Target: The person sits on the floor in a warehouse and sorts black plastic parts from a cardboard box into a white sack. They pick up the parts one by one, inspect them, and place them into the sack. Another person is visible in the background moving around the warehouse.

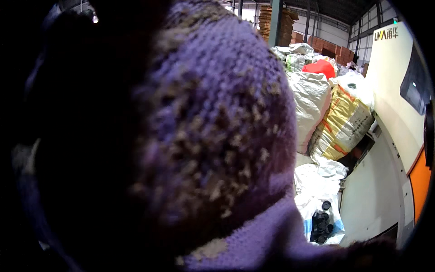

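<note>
A purple knitted glove (222,127), stained dark with dirt, is right up against the camera and fills the middle of the head view. It is on one of my hands, but I cannot tell which. Its fingers are blurred and lost in deep shadow, so their pose and anything in them stay hidden. Black covers most of the left half. Past the glove's lower right edge stands an open white plastic bag (337,232) with several round black caps (321,222) inside. No hand is seen touching the bag.
To the right rises a cream machine cabinet (385,77) with a dark window and an orange panel (421,190). Beyond the glove lean a bulging white sack (310,102) and a yellow-and-white sack (342,118), with a red bag (321,68) behind. Stacked cardboard (287,27) stands farther back.
</note>
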`<action>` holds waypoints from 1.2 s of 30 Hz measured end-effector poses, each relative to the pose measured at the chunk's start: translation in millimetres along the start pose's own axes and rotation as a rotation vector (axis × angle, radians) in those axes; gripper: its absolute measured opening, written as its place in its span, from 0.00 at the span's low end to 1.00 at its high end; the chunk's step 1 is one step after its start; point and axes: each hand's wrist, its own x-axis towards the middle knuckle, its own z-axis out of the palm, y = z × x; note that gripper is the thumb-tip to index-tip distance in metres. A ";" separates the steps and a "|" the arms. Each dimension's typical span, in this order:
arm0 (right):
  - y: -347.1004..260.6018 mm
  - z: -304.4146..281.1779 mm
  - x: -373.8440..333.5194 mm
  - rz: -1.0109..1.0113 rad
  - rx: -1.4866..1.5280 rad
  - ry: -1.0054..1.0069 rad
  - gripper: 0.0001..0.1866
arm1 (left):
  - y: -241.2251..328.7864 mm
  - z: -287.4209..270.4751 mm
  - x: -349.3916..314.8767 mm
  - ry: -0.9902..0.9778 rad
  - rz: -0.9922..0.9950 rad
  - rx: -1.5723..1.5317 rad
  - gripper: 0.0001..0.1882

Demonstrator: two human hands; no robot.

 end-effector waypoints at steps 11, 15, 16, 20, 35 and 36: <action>3.5 3.4 -2.8 0.037 -0.001 0.021 0.13 | -8.8 -5.3 -22.4 0.023 -0.012 0.035 0.29; 2.8 8.1 1.9 0.030 -0.002 0.003 0.14 | -12.1 0.3 -16.9 0.037 0.026 0.030 0.29; 4.3 8.1 1.4 0.039 0.011 0.012 0.14 | -7.8 4.4 -12.1 0.037 0.079 0.021 0.29; 27.5 -9.6 -25.8 0.163 -0.040 0.064 0.15 | -3.6 70.5 7.8 -0.026 0.322 -0.142 0.28; 121.8 -27.0 -392.3 1.165 -0.750 -0.757 0.19 | -94.0 103.6 -115.8 -1.285 0.073 0.134 0.22; 124.9 -21.1 -418.1 1.122 -0.714 -0.915 0.19 | -94.1 96.9 -130.0 -1.369 -0.035 0.168 0.22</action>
